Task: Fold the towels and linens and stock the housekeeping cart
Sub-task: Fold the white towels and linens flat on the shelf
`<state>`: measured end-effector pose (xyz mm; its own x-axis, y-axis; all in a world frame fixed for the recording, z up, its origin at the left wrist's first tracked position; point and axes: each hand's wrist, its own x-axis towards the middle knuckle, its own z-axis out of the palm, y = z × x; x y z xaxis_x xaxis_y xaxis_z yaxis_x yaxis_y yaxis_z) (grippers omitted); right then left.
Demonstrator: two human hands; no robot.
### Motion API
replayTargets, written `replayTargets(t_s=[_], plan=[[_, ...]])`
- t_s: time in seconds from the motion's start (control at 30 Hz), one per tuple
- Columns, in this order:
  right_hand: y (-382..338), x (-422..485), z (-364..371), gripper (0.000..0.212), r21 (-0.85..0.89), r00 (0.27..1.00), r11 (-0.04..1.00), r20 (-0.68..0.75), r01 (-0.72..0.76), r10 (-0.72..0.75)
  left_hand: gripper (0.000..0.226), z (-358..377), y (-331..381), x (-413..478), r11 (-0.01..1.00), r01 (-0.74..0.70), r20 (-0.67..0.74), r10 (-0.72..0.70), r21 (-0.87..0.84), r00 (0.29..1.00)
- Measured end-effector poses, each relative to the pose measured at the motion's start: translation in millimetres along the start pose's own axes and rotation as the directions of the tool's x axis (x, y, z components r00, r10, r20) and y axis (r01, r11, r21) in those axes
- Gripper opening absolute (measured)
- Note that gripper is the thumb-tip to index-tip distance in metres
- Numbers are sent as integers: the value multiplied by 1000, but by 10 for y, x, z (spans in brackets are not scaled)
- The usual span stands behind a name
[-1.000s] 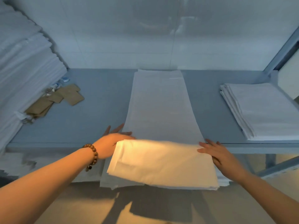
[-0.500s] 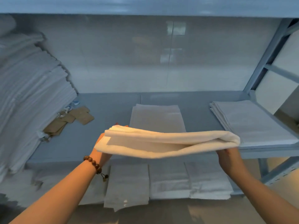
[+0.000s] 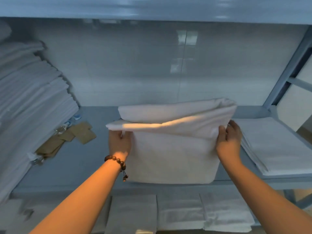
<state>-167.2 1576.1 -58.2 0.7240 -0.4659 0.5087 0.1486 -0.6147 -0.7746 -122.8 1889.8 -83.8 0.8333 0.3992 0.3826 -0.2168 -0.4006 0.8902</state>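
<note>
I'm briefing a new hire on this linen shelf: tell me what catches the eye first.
A folded white linen is held up at centre over the grey shelf, the left grip and right grip holding its sides. A tall leaning stack of white linens fills the left side; a low flat stack lies at right.

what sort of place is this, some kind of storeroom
Most likely a linen storeroom, perhaps a hotel's. A grey metal shelf carries a tall stack of folded white linens at left and a smaller folded pile at right, while the left hand and right hand hold a folded sheet.
</note>
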Motion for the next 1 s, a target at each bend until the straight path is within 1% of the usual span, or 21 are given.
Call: replayTargets(t_s=[0.03,0.07,0.1,0.17,0.23,0.27,0.33,0.37,0.43,0.5,0.57,0.63,0.7,0.73,0.83,0.87,0.93,1.0], plan=[[52,100,120,29,-44,1000,999,-4,-28,28,7,65,15,52,999,-42,-2,42,-23,999],[119,191,237,29,-88,999,995,1,-48,48,11,151,-3,116,998,-61,-4,61,-32,998],[201,271,354,29,-126,999,991,0,-36,37,16,242,-39,186,997,-54,-11,54,-55,998],[364,432,569,31,-203,1000,979,-11,-16,14,16,432,-203,344,998,-20,-12,19,-66,1000],[544,616,794,35,-290,999,956,-11,-41,40,27,664,-382,517,999,19,14,-18,-38,1000],[648,710,921,36,-336,998,940,-2,-53,55,32,790,-492,610,998,53,24,-53,14,998],[885,859,1194,38,-428,994,901,45,-73,102,46,1053,-752,777,973,107,30,-115,204,993],[1011,911,1329,39,-469,989,879,75,-78,128,48,1170,-887,835,946,109,38,-126,304,991],[1264,963,1574,41,-532,975,843,134,-83,180,46,1367,-1138,886,872,102,89,-164,478,982],[1507,959,1773,42,-569,956,819,190,-80,225,47,1505,-1391,882,772,75,152,-218,631,964],[1726,925,1896,41,-614,931,785,237,-77,276,48,1591,-1600,851,700,42,197,-258,713,946],[1892,889,1955,40,-638,911,762,244,-109,334,48,1623,-1715,813,675,25,217,-271,738,938],[1976,871,1980,42,-630,902,760,222,-157,371,45,1643,-1757,810,699,27,223,-264,714,938],[1991,869,1991,46,-636,899,754,218,-165,380,43,1649,-1767,822,713,23,229,-256,701,939],[1976,875,2004,66,-672,884,725,240,-147,401,44,1653,-1767,866,739,15,251,-247,673,936],[1972,883,1999,68,-674,881,725,248,-142,403,44,1659,-1772,882,742,10,251,-240,671,938],[1972,900,1988,62,-665,887,737,258,-125,383,42,1675,-1775,914,736,18,237,-241,677,941],[1952,898,1982,57,-681,892,725,258,-104,370,43,1684,-1777,930,691,18,230,-265,723,936]])
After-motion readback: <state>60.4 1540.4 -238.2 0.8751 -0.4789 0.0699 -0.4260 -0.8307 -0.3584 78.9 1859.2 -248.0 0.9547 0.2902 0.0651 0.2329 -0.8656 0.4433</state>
